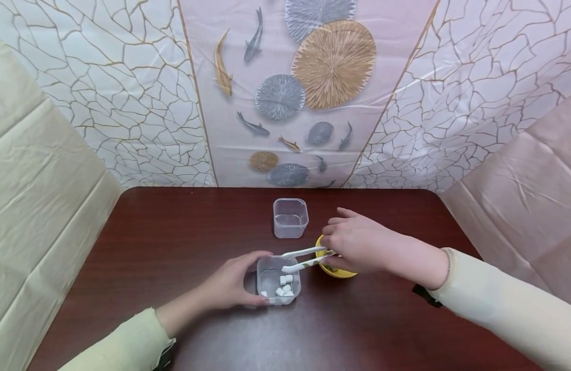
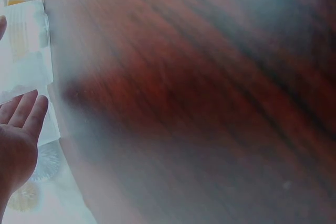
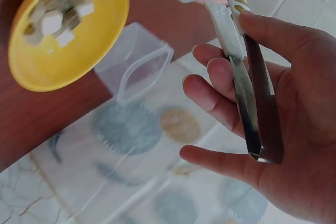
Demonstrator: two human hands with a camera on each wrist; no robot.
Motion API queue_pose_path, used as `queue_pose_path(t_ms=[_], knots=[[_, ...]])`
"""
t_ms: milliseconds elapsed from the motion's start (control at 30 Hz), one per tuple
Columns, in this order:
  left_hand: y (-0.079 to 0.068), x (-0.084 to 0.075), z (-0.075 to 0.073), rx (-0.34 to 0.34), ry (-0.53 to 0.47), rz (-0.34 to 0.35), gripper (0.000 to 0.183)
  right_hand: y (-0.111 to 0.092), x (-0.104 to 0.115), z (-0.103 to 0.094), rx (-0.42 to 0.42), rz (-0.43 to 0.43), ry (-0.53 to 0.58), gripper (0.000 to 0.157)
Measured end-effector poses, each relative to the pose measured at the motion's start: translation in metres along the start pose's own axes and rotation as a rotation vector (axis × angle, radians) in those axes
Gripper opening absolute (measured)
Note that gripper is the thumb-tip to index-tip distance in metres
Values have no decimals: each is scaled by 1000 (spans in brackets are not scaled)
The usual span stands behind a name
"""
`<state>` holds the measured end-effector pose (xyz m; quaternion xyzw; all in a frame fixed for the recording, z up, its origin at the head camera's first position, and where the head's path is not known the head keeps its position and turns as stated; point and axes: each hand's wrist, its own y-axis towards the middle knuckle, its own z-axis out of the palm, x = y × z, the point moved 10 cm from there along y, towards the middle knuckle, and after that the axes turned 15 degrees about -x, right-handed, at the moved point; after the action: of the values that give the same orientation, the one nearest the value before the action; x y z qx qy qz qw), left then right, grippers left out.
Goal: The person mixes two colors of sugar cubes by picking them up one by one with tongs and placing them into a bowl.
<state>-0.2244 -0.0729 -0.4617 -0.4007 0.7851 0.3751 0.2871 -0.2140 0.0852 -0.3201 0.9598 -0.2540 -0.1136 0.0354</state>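
My left hand (image 1: pixel 234 282) holds a clear plastic container (image 1: pixel 269 278), thumb on its near side and fingers at its far side. Several small white cubes (image 1: pixel 286 289) lie inside, mostly toward the right. In my right hand (image 1: pixel 359 242) is a pair of tongs (image 1: pixel 307 263) with metal arms and white, patterned ends. Their tips are apart over the container's right rim, with nothing seen between them. Beneath the right hand stands a yellow bowl (image 1: pixel 341 273), partly hidden in the head view; white and greyish cubes (image 3: pixel 52 22) lie in it in the right wrist view.
A second clear container (image 1: pixel 290 226) stands farther back on the dark red-brown table (image 1: pixel 188 221), behind the held one. Patterned cloth (image 1: pixel 151 103) hangs at the table's back edge, and plain cloth (image 1: pixel 39 206) lines the sides.
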Motion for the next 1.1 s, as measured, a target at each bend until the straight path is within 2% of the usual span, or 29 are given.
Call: queue_pose_path(t_ms=[400,667,933,1100], knots=[[3,-1,1,-6,23,17,95,32,37,24,68,-104,-25,24],[2,-2,1,-7,35,20,93,44,47,45,177,-107,-79,28],[1,-1,-1,-7,30,20,95,53,58,58,211,-144,-146,26],[1,-1,-1,-11,43,25,95,57,60,58,179,-164,-209,28]])
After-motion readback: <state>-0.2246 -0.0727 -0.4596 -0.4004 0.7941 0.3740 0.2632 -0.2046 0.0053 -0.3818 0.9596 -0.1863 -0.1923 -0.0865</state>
